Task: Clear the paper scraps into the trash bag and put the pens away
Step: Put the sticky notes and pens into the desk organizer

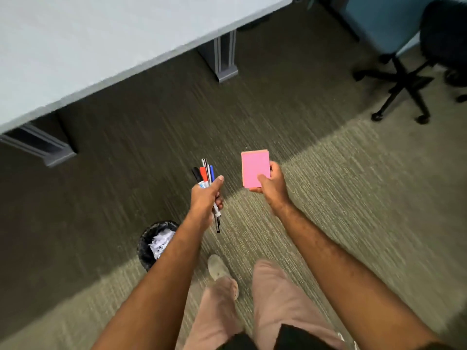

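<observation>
My left hand [206, 198] grips a bundle of several pens and markers [205, 173], with black, red and blue caps pointing away from me and the tails sticking out below the fist. My right hand [271, 186] holds a pink pad of sticky notes [255, 170] by its lower right corner, thumb on top. Both hands are held out over the carpet. Low on the left, partly behind my left forearm, stands a bin lined with a black trash bag [147, 245] holding crumpled white paper scraps [160, 243].
A pale grey table [101, 41] runs across the upper left, with grey legs [225, 56] reaching the carpet. A black office chair base [404, 89] stands at the upper right. My legs and one shoe [217, 267] are below, on open carpet.
</observation>
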